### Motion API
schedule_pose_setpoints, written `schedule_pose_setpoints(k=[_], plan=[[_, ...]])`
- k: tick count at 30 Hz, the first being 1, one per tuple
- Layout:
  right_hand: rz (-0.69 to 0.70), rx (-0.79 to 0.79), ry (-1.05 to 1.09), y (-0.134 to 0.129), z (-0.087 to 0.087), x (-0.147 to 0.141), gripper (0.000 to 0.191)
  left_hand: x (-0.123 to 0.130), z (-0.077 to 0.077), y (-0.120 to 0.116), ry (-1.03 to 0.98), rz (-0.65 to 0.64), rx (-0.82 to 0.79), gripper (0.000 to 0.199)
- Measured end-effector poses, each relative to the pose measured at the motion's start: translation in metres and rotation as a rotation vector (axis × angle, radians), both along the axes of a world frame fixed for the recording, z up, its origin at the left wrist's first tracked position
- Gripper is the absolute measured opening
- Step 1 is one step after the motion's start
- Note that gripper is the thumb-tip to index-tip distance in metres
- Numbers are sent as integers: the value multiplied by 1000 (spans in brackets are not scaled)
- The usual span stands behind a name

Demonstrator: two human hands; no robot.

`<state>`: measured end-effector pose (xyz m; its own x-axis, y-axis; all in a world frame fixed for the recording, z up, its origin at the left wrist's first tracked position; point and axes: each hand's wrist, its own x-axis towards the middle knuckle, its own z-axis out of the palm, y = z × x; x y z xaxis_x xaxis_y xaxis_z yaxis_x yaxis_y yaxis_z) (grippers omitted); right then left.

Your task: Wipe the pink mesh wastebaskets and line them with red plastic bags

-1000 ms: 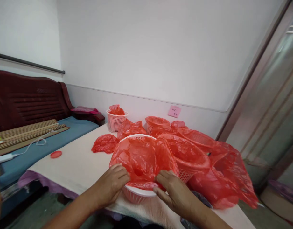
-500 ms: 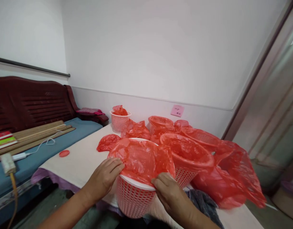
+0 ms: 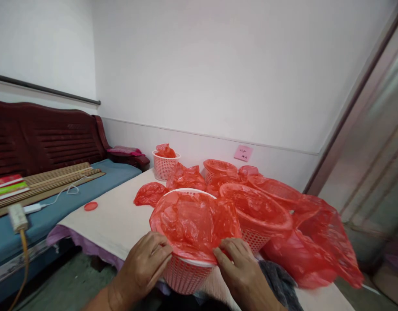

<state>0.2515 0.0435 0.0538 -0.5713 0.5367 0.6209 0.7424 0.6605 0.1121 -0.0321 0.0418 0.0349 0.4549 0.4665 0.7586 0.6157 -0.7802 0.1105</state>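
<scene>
A pink latticed basket (image 3: pixel 187 276) with a white rim stands at the near edge of the table, a thin red plastic bag (image 3: pixel 194 220) spread inside it and folded over the front of the rim. My left hand (image 3: pixel 145 263) pinches the bag at the rim's near left side. On the near right, my right hand (image 3: pixel 239 268) grips the bag's edge against the rim, fingers bent. At the back of the rim a white strip shows uncovered. Just right of it stands a bag-lined basket (image 3: pixel 253 207), its red liner over the rim.
Behind are a small white-rimmed basket (image 3: pixel 164 166), another lined basket (image 3: pixel 220 166) and crumpled red bags (image 3: pixel 186 177). Large red bags (image 3: pixel 302 255) and a dark cloth (image 3: pixel 278 280) lie at right. A red disc (image 3: pixel 90 206) rests on the tablecloth (image 3: pixel 111 216). A bench (image 3: pixel 114 170) stands left.
My left hand has moved down and toward the front of the rim. More of the bag's edge now hangs over the near rim. The view has shifted slightly.
</scene>
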Motion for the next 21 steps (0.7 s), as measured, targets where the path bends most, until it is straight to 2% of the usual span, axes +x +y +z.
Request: schedule_pose_setpoints(k=[2,3,5,6,8,11,15,18,21], plan=[[5,-3,-18,-7,2,7,22,-2,6,3,-120,-24,-75,22],[9,-11,-28,-10,3,10,25,-4,10,8,-219,7,-132,17],[19,-33,-52,-15,8,14,30,-9,22,26,-437,147,-277,12],[26,-45,-56,-17,11,15,33,-12,29,40,-529,243,-397,19],[38,-82,-33,-17,19,15,32,-17,44,71,-567,321,-498,30],[22,-171,62,-5,39,10,22,-20,59,120,-467,352,-588,26],[-89,-263,154,44,74,-5,19,-16,66,163,-241,430,-612,28],[-334,-239,7,95,90,-18,21,-8,67,173,-64,483,-559,25],[-534,-214,-145,137,82,-25,24,0,66,167,111,496,-512,24]])
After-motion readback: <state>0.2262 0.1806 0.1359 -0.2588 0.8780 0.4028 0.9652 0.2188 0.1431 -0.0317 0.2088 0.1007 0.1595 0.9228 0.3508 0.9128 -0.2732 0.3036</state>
